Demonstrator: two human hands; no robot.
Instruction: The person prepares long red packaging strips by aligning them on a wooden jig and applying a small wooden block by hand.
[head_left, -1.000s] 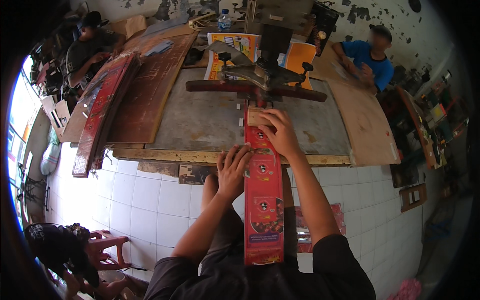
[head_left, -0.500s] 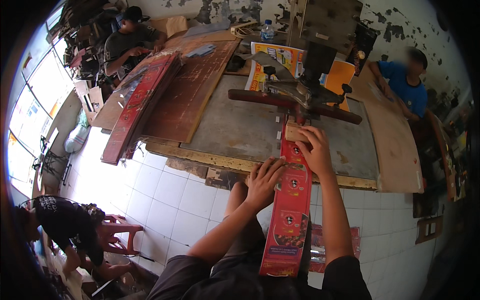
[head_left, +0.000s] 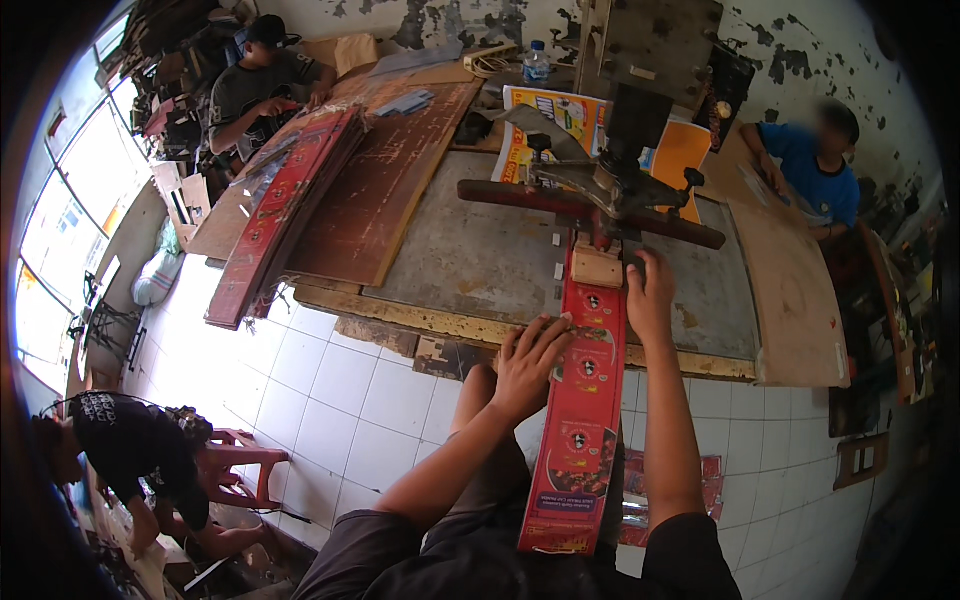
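A long red printed packaging strip (head_left: 583,400) runs from my lap up onto the grey metal bed of a press. My left hand (head_left: 533,370) lies on the strip's left edge, fingers stretched out and a little apart. My right hand (head_left: 650,300) is beside the strip's right edge, fingers loosely bent and apart, with nothing seen in them. Just left of its fingertips sits a small wooden block (head_left: 597,268) over the strip's far end. Directly behind the block is the press head (head_left: 605,195) with its dark red crossbar.
Stacked red strips (head_left: 270,225) lie on a brown board (head_left: 390,180) at left. Printed sheets (head_left: 560,115) and a water bottle (head_left: 536,65) stand behind the press. People work at far left, right and lower left, near a red stool (head_left: 240,465). More red strips (head_left: 665,490) lie on the floor.
My right hand has come off the wooden block and moved right, to the strip's right edge, uncovering the block. My left hand and the strip have stayed in place.
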